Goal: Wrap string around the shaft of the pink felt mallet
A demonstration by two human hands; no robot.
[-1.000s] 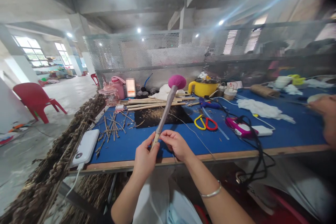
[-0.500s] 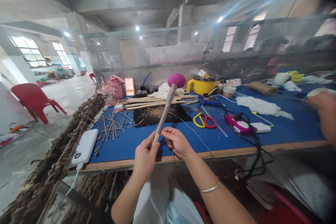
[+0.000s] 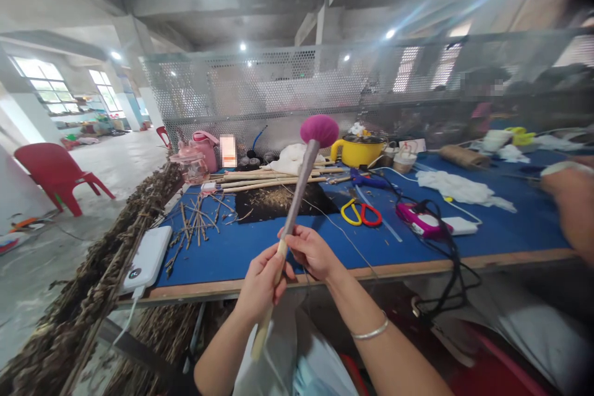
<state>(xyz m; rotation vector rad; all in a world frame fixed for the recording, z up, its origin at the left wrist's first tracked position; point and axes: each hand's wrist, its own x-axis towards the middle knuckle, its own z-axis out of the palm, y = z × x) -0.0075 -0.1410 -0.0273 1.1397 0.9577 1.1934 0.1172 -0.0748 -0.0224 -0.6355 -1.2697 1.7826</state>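
A wooden stick (image 3: 261, 334) slants up and away from me, with a round magenta head (image 3: 319, 130) at its far end. Grey wrapping (image 3: 301, 189) covers its upper shaft, while the lower part is bare pale wood. My left hand (image 3: 260, 278) is closed round the bare wood. Just above it, my right hand (image 3: 312, 252) pinches the shaft at the lower end of the grey wrapping, its fingertips partly behind the stick. A thin cord (image 3: 346, 235) runs across the table behind my hands.
On the blue table (image 3: 208, 269) are yellow-and-red-handled scissors (image 3: 361, 213), a purple glue gun (image 3: 371, 180), loose twigs (image 3: 197, 223), a white power bank (image 3: 147, 258), a magenta device (image 3: 420, 221) and a yellow pot (image 3: 361, 151). Another person's arm (image 3: 573, 204) reaches in at right.
The stick has shifted slightly up and right, and more bare wood shows below my left hand. My right hand's fingers have closed round the shaft at the wrapping's lower end.
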